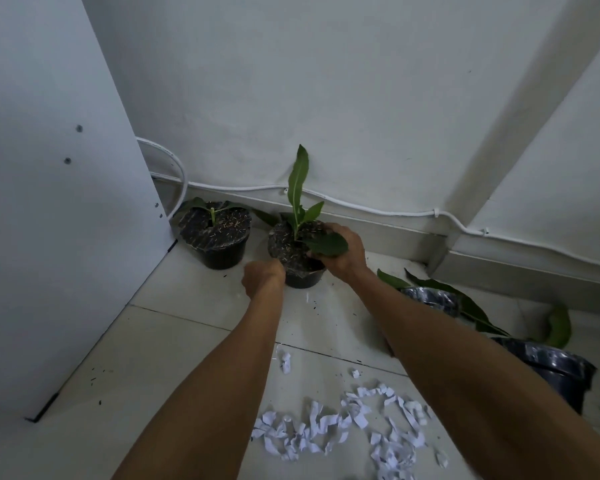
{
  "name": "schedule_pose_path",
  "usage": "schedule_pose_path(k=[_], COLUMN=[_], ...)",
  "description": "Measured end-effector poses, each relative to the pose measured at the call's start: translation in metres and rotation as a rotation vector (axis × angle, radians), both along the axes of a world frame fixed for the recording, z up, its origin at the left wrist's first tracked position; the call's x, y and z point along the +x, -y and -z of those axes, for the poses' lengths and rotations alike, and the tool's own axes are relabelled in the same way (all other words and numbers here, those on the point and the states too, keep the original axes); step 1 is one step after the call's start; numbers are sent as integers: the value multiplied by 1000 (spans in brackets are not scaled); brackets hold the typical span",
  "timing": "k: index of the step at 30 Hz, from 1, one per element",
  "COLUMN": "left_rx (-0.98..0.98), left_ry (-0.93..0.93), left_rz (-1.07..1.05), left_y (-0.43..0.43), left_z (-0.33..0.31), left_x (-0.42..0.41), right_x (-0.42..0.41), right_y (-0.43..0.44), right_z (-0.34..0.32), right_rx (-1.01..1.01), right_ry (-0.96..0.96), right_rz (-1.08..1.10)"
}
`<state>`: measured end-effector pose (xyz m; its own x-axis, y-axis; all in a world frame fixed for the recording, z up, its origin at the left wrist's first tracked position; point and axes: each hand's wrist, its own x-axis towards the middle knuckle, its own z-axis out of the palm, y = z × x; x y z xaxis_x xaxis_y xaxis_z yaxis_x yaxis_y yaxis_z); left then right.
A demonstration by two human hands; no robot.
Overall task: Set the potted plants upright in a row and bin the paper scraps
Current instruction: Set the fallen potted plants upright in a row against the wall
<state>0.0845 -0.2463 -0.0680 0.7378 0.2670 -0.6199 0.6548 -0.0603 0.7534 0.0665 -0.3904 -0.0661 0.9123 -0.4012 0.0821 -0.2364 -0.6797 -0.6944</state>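
Two black potted plants stand upright by the wall. The left pot (219, 237) sits next to the white cabinet. I hold the second pot (297, 252), with a tall green leaf, between both hands: my left hand (262, 280) grips its near-left rim, my right hand (340, 252) clasps its right side. Two more pots lie tipped over on the right: one (432, 297) partly behind my right forearm, another (551, 368) nearer, with long leaves trailing on the floor. White paper scraps (343, 424) are strewn on the tiles in front of me.
A white cabinet panel (49, 202) walls off the left. A white cable (361, 206) runs along the skirting board. Specks of soil dot the pale tiled floor (174, 341). No bin is in view.
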Motion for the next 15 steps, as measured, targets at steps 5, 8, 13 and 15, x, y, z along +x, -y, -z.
schedule_pose_path(k=[5,8,13,15], left_rx=[-79,-68,-89,-91], left_ry=[-233,-154,-126,-121], left_rz=[411,532,654,706], left_y=[17,41,89,107], left_z=[-36,-48,-51,-49], left_x=[-46,-66,-90,-98], right_x=[-35,-69,-119,-136], right_y=[38,67,111,123], right_z=[-32,-52,-44,-37], right_rx=[-22,-43,-35,67], right_ry=[-151,-155,-275,-321], right_rz=[146,295,593,639])
